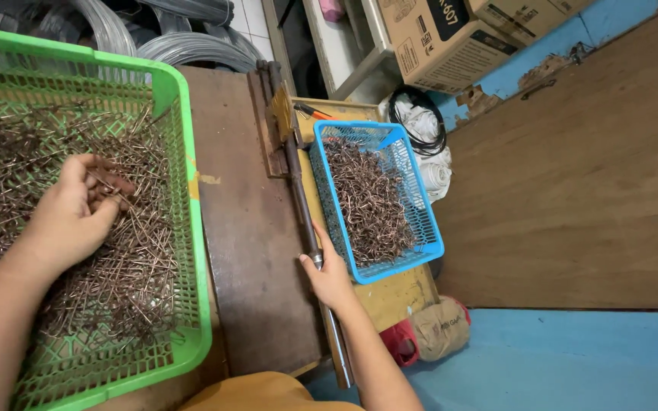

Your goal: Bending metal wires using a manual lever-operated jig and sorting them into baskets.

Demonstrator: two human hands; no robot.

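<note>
Nearest the camera, a bare forearm runs up from the lower left into the green plastic basket [184, 152], where the left hand [74, 217] lies on a heap of thin copper-coloured wire pieces [138, 266] (most look like straight lengths with a bend at one end). Its fingers [108, 186] are curled loosely inward, pinching at a few of the pieces near the top of the pile; how many it has caught I cannot tell. Just right of the basket lies a dark, worn wooden board [249, 251], and along its right edge runs a long metal lever bar [306, 221] hinged to a plate at its far end. The right hand [331, 278] wraps around this bar near its lower stretch, thumb on the near side, fingers closed over it. Touching the bar's right side, on a yellow surface, sits 1 blue mesh basket [420, 228] filled with bent copper hooks [367, 198]. Beyond it lie coiled white and black cables [428, 137] and 2 cardboard boxes [428, 46], with grey wire coils [184, 46] at the top left.
</note>
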